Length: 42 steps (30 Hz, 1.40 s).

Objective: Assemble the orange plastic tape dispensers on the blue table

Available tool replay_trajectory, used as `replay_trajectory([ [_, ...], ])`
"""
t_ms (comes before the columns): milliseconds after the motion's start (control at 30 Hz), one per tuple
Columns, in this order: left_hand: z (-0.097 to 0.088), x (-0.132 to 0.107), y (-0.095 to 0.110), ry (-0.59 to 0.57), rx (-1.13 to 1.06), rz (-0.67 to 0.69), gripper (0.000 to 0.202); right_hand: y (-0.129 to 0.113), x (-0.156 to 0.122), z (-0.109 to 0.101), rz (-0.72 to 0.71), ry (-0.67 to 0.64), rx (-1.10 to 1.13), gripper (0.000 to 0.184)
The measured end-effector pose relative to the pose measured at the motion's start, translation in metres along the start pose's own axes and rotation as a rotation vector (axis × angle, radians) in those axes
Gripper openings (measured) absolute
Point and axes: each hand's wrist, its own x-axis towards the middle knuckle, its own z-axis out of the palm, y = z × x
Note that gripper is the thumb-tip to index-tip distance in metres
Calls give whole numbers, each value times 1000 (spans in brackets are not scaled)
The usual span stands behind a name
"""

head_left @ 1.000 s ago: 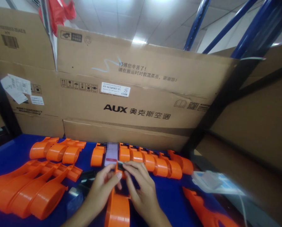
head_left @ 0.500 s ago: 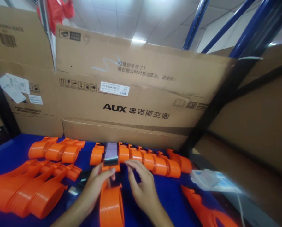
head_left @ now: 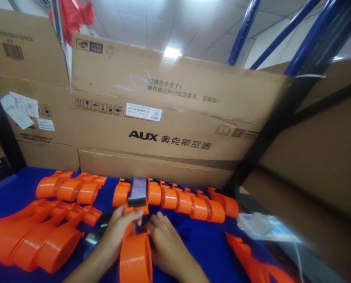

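My left hand grips an orange plastic tape-dispenser shell near its front end, where a dark metal blade piece sits. My right hand lies beside the shell on its right, fingers curled against it; what they pinch is hidden. A phone with a blurred screen leans against the row of orange shells behind.
A row of orange shells lines the back of the blue table; more lie stacked at the left and one at the right. Large cardboard boxes wall the back. A white packet lies at right.
The shell has slid toward me and to the left. My right hand came off the blade end, dropped lower and curled in beside the shell.
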Motion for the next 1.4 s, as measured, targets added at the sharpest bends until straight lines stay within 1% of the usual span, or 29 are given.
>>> replay_trajectory([
  [133,-1,1,-1,-4,4,-2,19,0,0,1,20,21,38,16],
  [233,-2,1,-2,-36,5,13,20,1,1,0,75,63,140,18],
  [300,-1,1,-2,-61,16,31,21,3,2,-3,122,105,236,16],
  [400,2,-1,-1,-89,45,55,24,7,3,-11,185,209,384,13],
  [467,4,-2,2,-100,79,79,31,10,4,-17,214,290,491,16],
  [500,5,-3,3,-103,97,89,31,11,4,-19,223,326,545,20],
  [633,7,-5,5,-114,153,113,21,12,6,-20,232,403,735,27],
  [700,6,-5,5,-116,183,121,20,11,6,-18,252,426,775,29],
  [833,6,-8,5,-130,257,114,21,9,8,-16,282,516,824,34],
  [1000,8,-11,9,-173,287,128,21,7,6,-17,302,517,1004,33],
  [1133,9,-11,9,-168,285,129,21,8,8,-18,289,538,1107,27],
  [1233,9,-11,10,-168,286,135,22,7,9,-19,249,563,1191,33],
  [1300,10,-11,11,-179,289,150,23,5,9,-20,233,562,1210,37],
  [1400,11,-11,11,-199,286,148,24,1,8,-20,223,549,1203,32],
])
